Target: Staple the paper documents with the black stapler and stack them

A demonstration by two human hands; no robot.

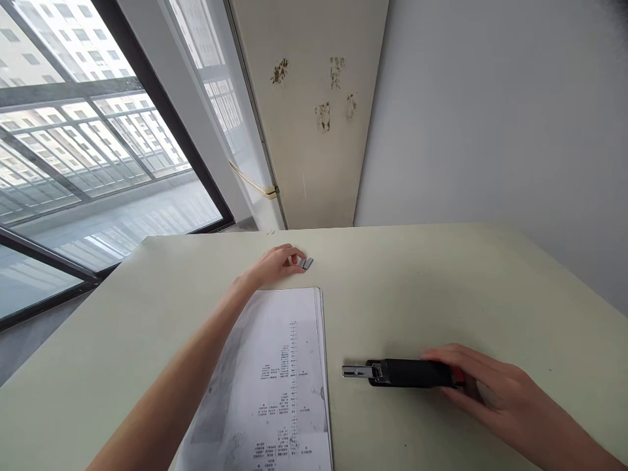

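1. Lying on the counter (402,281), just right of the printed papers (304,353): black stapler (412,373), with a metal strip (357,371) sticking out at the left and a red part (458,376) at the right end.
2. Likely stiff, smooth, fairly weighty for its size; best gripped across the middle of the black body, clear of the metal strip.
3. Closed about its right end, only as wide apart as the body: fingers (449,353) of the right hand (500,389).
4. Beyond the papers' far edge, between the nearly closed fingers of the left hand (277,263): small grey staple strips (307,263). Cannot tell whether pinched or merely touched.
5. Probably light, rigid, easily snapped; best pinched gently along the long sides.
6. Farther out: stained pale panel (314,163), grey wall (490,118) to the right, window (88,131) to the left.
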